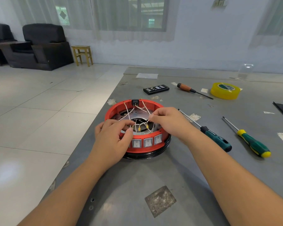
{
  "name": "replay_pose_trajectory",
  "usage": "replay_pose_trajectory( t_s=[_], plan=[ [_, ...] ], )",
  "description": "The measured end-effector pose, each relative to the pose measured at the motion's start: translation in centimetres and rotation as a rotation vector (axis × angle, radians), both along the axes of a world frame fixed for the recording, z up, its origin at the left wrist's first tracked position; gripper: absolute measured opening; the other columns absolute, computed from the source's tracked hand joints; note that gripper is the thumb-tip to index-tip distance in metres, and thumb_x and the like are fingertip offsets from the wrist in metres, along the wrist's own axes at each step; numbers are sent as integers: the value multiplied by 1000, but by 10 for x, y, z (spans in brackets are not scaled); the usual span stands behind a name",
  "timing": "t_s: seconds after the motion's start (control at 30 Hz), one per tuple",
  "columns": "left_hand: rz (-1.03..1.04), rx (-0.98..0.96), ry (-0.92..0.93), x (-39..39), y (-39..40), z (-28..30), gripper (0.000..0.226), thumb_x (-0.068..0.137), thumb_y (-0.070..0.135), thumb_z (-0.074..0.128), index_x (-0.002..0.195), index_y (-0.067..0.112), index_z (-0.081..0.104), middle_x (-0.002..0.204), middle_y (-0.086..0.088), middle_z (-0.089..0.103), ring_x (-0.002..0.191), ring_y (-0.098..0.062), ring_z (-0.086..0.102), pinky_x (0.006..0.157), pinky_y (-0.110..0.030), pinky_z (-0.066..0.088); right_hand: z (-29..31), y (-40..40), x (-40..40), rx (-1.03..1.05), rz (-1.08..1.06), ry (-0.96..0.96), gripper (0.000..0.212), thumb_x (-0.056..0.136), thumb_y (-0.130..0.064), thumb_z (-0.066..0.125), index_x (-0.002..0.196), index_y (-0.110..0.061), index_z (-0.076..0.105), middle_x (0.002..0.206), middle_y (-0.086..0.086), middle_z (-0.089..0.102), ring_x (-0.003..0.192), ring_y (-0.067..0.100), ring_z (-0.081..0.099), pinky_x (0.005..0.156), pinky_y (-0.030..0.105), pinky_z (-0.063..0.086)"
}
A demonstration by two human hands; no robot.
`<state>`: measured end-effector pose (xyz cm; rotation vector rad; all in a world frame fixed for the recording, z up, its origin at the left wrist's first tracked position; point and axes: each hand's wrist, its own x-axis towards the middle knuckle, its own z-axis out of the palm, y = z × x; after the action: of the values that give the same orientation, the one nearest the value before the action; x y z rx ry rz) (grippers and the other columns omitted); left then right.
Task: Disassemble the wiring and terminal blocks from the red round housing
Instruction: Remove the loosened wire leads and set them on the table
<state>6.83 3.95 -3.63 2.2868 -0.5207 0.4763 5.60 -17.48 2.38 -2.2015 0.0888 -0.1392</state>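
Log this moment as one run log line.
stage: unwiring | left hand: pinches white wires | right hand: pinches wires | red housing: on table | screwdrivers: untouched

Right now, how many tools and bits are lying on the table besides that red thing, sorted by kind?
Screwdrivers: 3
Tape rolls: 1
Bit cases: 1
Total: 5

Screwdrivers (216, 139) right of housing (144, 148)
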Motion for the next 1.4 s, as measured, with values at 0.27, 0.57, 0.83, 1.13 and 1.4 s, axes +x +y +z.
replay_pose_trajectory(
  t_s=[0.27, 0.57, 0.83, 1.13, 1.4],
  plan=[
    [41, -34, 16, -3, -6, 12, 18, 102, 52, 54, 95, 46, 69, 100, 30, 62, 113, 1, 45, 107, -35, 24, -12, -3, -4, 98, 8, -102, 18, 94, -38, 67, 85, -23, 72, 83, -5, 73, 103, 33, 66, 100, 53, 49],
    [39, 24, 44, -9, -17, 26, 11, 100, 47, 62, 101, 45, 73, 121, 20, 66, 127, -7, 49, 104, -34, 20, -28, -3, 3, -58, -168, -249, 22, 70, -38, 49, 54, -23, 53, 98, -21, 62, 111, 7, 40, 89, 32, 20],
    [-75, -20, 34, -6, -21, 38, 23, 100, 40, 65, 123, 40, 71, 102, 40, 56, 123, -4, 54, 112, -47, 40, -30, -12, 8, 64, -322, -422, 20, 85, -34, 47, 69, -30, 58, 96, -17, 61, 107, 12, 45, 101, 45, 39],
    [-115, -96, 61, 11, -34, 47, 13, 95, 32, 74, 97, 44, 71, 89, 22, 70, 94, 7, 60, 68, -6, 42, -37, -3, 13, 211, -206, -460, 21, 96, -41, 57, 82, -29, 65, 83, -11, 68, 92, 18, 62, 80, 43, 51],
    [9, -215, 128, 18, -38, 46, 19, 95, 31, 76, 79, 39, 70, 76, 32, 67, 77, 12, 63, 57, -8, 40, -41, 2, 12, 222, -206, -470, 24, 93, -49, 57, 79, -32, 65, 80, -9, 68, 93, 14, 61, 82, 39, 50]
  ],
)
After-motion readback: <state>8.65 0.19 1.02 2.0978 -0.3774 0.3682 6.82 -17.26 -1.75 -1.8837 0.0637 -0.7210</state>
